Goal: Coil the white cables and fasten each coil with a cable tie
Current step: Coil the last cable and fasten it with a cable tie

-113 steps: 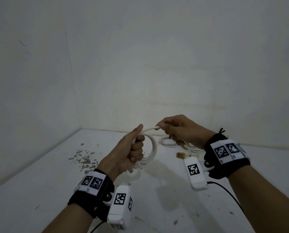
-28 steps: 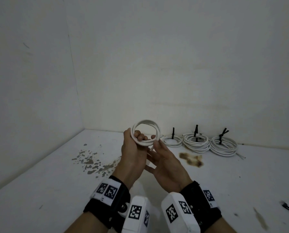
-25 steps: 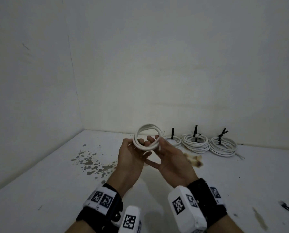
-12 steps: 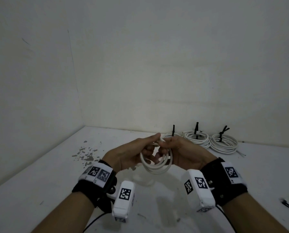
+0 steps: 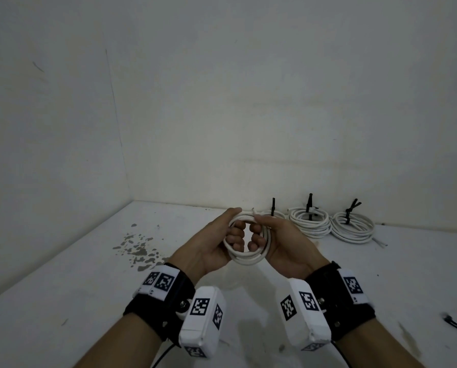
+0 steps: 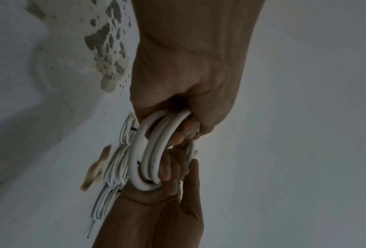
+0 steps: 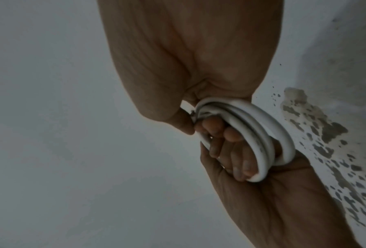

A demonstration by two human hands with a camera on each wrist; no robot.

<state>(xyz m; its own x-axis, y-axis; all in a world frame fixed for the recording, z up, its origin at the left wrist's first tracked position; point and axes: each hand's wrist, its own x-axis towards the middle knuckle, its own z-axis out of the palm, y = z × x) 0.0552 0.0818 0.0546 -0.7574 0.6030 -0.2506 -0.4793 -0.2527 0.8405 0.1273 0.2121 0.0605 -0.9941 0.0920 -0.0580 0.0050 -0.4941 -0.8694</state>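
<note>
Springy, light white coil (image 5: 244, 252) held above the desk (image 5: 62, 301), left hand (image 5: 208, 251) and right hand (image 5: 283, 248) curled round opposite sides; likely to unwind, so best kept clamped across all loops

White tabletop (image 5: 62, 301) fills lower half of head view. Flaked grey patch (image 5: 139, 248) on it, 8 o'clock from view centre. Plain white left wall (image 5: 36, 155) meets back wall (image 5: 275, 102) at corner seam (image 5: 116, 115), 10 o'clock. Short dark scratch (image 5: 37, 66) on left wall, further out toward 10 o'clock. Brown stain (image 6: 97, 169) on tabletop, 8 o'clock in left wrist view.
</note>
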